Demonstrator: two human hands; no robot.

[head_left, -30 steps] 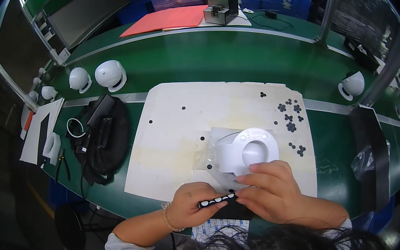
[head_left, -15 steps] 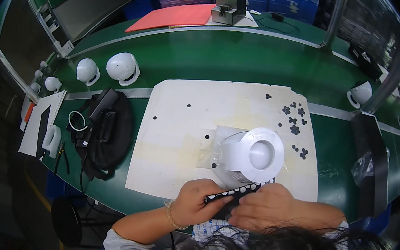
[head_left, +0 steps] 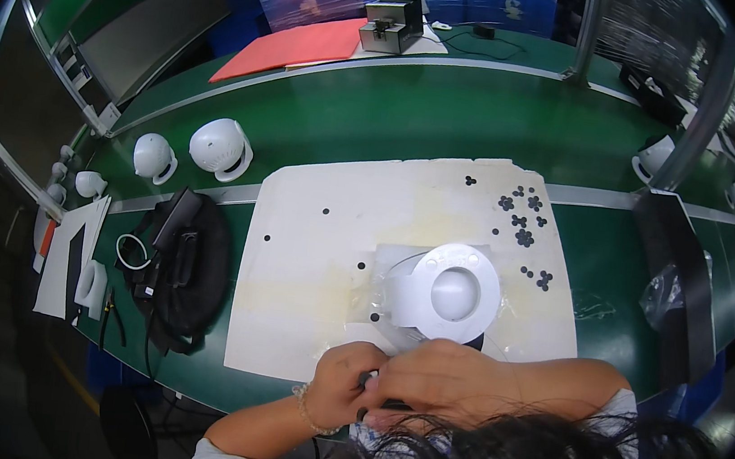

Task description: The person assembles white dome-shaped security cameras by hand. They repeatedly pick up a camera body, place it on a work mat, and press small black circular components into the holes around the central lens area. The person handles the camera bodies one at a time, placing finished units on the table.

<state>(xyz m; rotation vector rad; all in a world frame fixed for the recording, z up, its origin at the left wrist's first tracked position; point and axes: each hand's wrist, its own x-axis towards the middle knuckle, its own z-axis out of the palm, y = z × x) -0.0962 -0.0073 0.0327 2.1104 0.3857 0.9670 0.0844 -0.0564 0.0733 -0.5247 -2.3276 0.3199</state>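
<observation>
Close to my body, at the near edge of the white board [head_left: 286,311], my two hands meet. My left hand [head_left: 342,376] is closed on a black strip [head_left: 396,405]; only small dark bits of it show between the fingers. Across it lies my right hand [head_left: 437,378], its fingers bent and closed at the left fingertips; what they pinch is hidden. Just beyond the hands, a white round housing with a ring-shaped base [head_left: 485,293] rests on a clear plastic bag. Small black round pads [head_left: 524,237] are scattered on the board, mostly at its right.
On the left lie a black bag [head_left: 190,273], pliers [head_left: 113,318] and a white curved part [head_left: 91,289]. White rounded devices [head_left: 216,148] stand farther back. At right is a long black panel [head_left: 674,283]. A metal box [head_left: 391,25] sits at the far side.
My right hand has moved left over my left hand, covering the strip whose row of white circles showed before. The whole view has shifted slightly.
</observation>
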